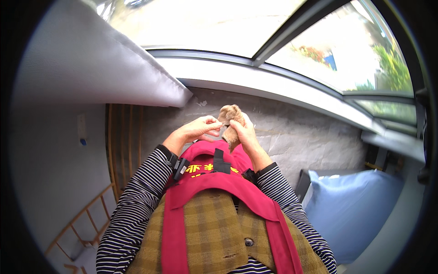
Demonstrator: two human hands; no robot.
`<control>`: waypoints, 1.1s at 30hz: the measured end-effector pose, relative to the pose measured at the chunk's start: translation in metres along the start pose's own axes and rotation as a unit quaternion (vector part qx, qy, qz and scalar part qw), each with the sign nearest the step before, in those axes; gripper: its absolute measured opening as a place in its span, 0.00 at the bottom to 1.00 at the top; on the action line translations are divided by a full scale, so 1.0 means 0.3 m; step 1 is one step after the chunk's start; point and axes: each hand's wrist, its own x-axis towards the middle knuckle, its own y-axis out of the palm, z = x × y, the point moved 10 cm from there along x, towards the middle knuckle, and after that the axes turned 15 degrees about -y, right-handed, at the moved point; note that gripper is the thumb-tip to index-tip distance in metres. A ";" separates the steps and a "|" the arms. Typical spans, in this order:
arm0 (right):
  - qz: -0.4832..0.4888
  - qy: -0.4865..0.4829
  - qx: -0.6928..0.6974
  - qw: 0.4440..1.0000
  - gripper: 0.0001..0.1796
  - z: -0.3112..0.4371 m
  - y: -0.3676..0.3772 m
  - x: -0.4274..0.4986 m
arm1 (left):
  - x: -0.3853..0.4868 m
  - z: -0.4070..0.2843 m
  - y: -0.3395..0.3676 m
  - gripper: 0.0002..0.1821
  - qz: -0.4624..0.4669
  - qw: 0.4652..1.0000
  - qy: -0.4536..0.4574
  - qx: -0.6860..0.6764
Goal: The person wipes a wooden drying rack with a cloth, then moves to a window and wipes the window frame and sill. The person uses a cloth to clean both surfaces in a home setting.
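A small piece of brown plush fabric (232, 137) is held up over the lap, pinched between the thumb and fingers of my right hand (249, 132). Close to its left edge is my left hand (202, 128), thumb and forefinger together at a small dark gap in the plush. Something thin and pale may be between those fingertips, too small to make out. Below both hands lies the red apron (219, 183) with yellow writing, worn over a checked vest.
Ahead are a window sill (219, 73) and dark window frames above a grey tiled floor (284, 137). A pale curtain (102, 65) hangs left, near a wooden rack (80, 219). Blue cloth (352, 205) covers something at the right.
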 end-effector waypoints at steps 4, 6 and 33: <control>-0.046 -0.069 0.020 0.996 0.26 0.067 -0.038 0.183 | 0.031 -0.013 0.096 0.35 0.093 0.993 -0.037 -0.070; 0.009 -0.071 -0.015 0.997 0.26 0.071 -0.028 0.242 | 0.064 -0.082 0.131 0.32 0.127 0.979 0.034 -0.158; 0.130 0.013 -0.248 0.960 0.21 -0.267 -0.023 0.594 | 0.305 0.115 -0.121 0.33 -0.123 0.982 0.081 -0.118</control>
